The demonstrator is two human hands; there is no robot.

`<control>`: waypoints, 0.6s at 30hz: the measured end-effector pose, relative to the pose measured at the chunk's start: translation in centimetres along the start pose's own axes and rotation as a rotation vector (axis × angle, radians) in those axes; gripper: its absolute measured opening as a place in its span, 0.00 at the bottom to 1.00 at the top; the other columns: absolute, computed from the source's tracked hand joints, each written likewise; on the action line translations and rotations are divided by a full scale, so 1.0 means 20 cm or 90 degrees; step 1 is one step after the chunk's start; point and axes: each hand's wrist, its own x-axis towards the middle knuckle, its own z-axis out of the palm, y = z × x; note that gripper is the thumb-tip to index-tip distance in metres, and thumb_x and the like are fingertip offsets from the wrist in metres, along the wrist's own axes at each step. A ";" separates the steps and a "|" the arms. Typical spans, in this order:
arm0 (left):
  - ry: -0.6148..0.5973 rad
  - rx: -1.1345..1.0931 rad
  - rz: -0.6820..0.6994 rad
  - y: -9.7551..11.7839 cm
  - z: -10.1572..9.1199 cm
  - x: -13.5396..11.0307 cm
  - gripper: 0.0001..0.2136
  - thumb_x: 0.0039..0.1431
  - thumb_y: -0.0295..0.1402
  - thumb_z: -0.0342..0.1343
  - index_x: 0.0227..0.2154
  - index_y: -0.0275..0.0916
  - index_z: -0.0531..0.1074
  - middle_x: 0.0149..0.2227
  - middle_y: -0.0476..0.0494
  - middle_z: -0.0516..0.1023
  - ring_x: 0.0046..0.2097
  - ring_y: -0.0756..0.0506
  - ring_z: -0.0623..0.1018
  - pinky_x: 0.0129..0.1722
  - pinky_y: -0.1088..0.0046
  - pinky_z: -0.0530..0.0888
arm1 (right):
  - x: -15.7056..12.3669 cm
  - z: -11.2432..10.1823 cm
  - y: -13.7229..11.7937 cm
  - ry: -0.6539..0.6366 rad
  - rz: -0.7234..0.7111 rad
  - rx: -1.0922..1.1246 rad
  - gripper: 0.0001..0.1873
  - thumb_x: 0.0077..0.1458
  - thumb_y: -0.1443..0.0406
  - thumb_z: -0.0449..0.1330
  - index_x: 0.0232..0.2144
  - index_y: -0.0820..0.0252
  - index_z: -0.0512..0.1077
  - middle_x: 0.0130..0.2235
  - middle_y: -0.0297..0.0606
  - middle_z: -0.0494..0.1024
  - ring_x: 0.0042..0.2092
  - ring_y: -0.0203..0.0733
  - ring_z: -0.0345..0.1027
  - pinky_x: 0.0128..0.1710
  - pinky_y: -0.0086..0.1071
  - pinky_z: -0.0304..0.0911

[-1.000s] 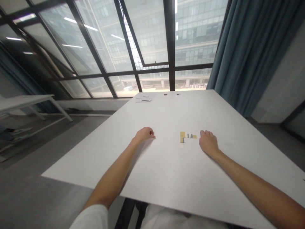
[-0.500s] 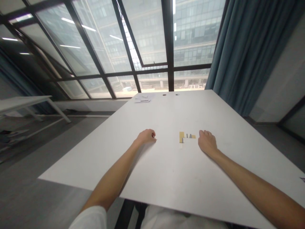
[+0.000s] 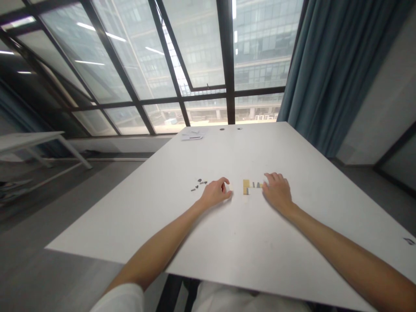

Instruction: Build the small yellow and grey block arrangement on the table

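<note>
My left hand (image 3: 216, 192) is over the middle of the white table (image 3: 208, 234), thumb and forefinger curled toward each other. A small pale flat piece (image 3: 231, 187) shows at their tips. To its right lies an angled arrangement of flat yellow pieces (image 3: 246, 183) with small grey pieces (image 3: 258, 185) among them. My right hand (image 3: 278, 192) lies low at the right end of this arrangement, fingers loosely bent and apart from the thumb, covering that end. Left of my left hand several small dark pieces (image 3: 199, 183) are scattered.
Papers (image 3: 192, 135) lie at the table's far left corner, near two round holes (image 3: 222, 129) by the back edge. A dark mark (image 3: 409, 241) is at the right edge. Behind stand windows and a blue curtain (image 3: 321, 78); another table (image 3: 32, 138) is at left.
My left hand has moved right, toward the yellow pieces, uncovering the dark pieces behind it. My right hand has shifted slightly left, over the arrangement's right end, and its fingers have loosened.
</note>
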 end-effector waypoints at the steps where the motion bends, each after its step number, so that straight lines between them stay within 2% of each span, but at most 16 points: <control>1: -0.006 -0.001 0.011 0.01 0.01 -0.01 0.15 0.55 0.38 0.60 0.46 0.43 0.72 0.28 0.54 0.79 0.33 0.48 0.78 0.32 0.74 0.67 | -0.01 -0.01 -0.02 0.004 -0.037 0.034 0.18 0.65 0.64 0.51 0.55 0.62 0.69 0.49 0.48 0.73 0.52 0.51 0.61 0.51 0.40 0.55; 6: -0.022 0.027 0.063 0.07 0.05 -0.04 0.16 0.56 0.39 0.60 0.48 0.44 0.72 0.29 0.54 0.79 0.33 0.48 0.78 0.34 0.74 0.67 | -0.08 -0.04 -0.12 -0.027 -0.225 0.172 0.17 0.63 0.63 0.56 0.52 0.60 0.72 0.49 0.46 0.75 0.50 0.49 0.64 0.52 0.40 0.57; 8: -0.033 0.038 0.077 0.09 0.06 -0.05 0.17 0.56 0.40 0.60 0.48 0.44 0.73 0.29 0.54 0.80 0.33 0.48 0.78 0.34 0.74 0.67 | -0.11 -0.05 -0.16 -0.034 -0.271 0.194 0.18 0.61 0.62 0.58 0.53 0.59 0.72 0.49 0.45 0.75 0.51 0.49 0.64 0.53 0.41 0.58; 12: -0.063 0.054 0.087 0.13 0.08 -0.06 0.18 0.57 0.41 0.60 0.51 0.45 0.73 0.31 0.52 0.81 0.34 0.47 0.79 0.36 0.74 0.69 | -0.13 -0.05 -0.19 -0.031 -0.307 0.205 0.20 0.59 0.61 0.61 0.53 0.60 0.71 0.48 0.44 0.76 0.51 0.49 0.64 0.57 0.43 0.57; 18: -0.081 0.062 0.133 0.14 0.09 -0.08 0.18 0.58 0.41 0.60 0.51 0.44 0.74 0.32 0.51 0.81 0.34 0.46 0.79 0.35 0.74 0.68 | -0.13 -0.02 -0.20 -0.022 -0.327 0.210 0.15 0.59 0.62 0.62 0.48 0.59 0.74 0.45 0.43 0.76 0.48 0.48 0.65 0.51 0.41 0.59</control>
